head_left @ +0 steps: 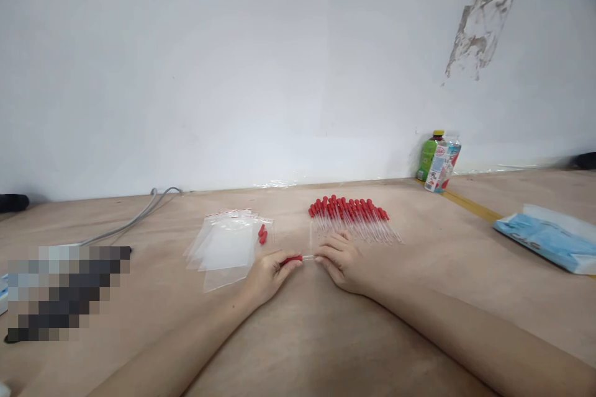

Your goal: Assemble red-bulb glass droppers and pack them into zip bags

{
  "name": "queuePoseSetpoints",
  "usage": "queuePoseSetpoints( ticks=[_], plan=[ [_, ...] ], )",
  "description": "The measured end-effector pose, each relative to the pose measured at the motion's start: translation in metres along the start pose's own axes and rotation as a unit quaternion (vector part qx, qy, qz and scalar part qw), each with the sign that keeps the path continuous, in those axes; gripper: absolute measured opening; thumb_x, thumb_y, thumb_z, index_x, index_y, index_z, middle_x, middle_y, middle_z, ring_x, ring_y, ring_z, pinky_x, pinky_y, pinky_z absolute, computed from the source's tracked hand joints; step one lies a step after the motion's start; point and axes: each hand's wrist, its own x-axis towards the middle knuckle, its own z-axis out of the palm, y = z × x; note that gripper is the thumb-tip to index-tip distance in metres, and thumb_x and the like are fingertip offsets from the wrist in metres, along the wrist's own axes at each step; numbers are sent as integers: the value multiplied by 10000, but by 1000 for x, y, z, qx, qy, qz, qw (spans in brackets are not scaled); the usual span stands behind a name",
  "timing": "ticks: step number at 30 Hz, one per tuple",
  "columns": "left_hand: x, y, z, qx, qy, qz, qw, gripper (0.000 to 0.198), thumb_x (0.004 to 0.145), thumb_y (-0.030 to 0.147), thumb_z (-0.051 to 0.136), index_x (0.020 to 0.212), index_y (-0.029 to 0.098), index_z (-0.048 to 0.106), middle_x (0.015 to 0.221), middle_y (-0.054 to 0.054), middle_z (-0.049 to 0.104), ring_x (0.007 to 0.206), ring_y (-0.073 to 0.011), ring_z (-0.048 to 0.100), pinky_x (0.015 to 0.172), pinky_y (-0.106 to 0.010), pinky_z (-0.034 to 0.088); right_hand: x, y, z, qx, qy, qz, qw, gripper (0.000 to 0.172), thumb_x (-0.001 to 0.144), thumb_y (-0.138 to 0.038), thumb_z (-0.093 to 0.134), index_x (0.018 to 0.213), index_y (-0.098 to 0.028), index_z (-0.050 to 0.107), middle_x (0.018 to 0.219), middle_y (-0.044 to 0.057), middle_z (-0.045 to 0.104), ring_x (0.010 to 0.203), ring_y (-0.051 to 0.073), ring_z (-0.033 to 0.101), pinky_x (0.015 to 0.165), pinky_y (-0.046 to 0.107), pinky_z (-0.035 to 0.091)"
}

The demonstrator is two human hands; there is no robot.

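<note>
My left hand (272,274) pinches a red rubber bulb (294,258) between thumb and fingers. From the bulb a thin clear dropper tube (308,257) runs to the right, and the fingertips of my right hand (342,260) close on its other end. Bulb and tube lie in one line, low over the table. Just behind my right hand is a pile of droppers (349,214) with red bulbs and clear tubes. Two loose red bulbs (262,234) rest on the clear zip bags (228,242), which are fanned out beyond my left hand.
A blurred-out dark object (69,298) lies at the left, with a grey cable (135,220) behind it. Two bottles (437,164) stand against the wall at the back right. A blue tissue pack (544,239) lies on the right of the wooden table (298,347).
</note>
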Motion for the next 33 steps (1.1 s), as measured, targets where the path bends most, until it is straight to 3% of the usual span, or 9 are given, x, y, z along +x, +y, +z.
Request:
queuePoseSetpoints(
  ticks=[5,16,24,30,33],
  plan=[
    [-1,6,1,-9,-22,-23,999,169,813,278,506,879,189,633,806,-20,681,691,-151,613,639,-245,480,0,-1,1,16,-10,14,1000,182,838,-192,397,777,-184,568,690,23,587,688,132,505,702,309,299],
    [-5,6,3,42,-53,13,998,195,838,296,462,868,180,616,691,-7,630,616,-128,549,580,-222,420,3,-9,-1,9,-57,12,998,248,846,-206,366,702,-175,566,643,22,586,647,130,480,721,323,275],
    [-6,5,4,38,-65,30,997,189,840,276,464,876,167,614,709,-14,636,621,-127,559,583,-218,422,2,-9,11,28,-64,28,997,273,843,-202,361,649,-164,550,610,7,576,614,113,460,722,315,260],
    [-1,2,2,32,-79,29,996,187,846,276,460,908,187,612,783,-20,648,699,-142,580,655,-240,445,6,-11,4,29,-120,57,991,266,862,-224,361,736,-168,589,725,23,611,724,130,482,743,313,255],
    [-1,-1,-3,34,-55,21,998,186,835,294,482,940,195,600,844,-29,646,778,-159,583,720,-266,453,10,-12,-7,-3,-146,58,987,237,847,-259,404,793,-195,625,774,38,615,801,156,485,740,314,266]
  ],
)
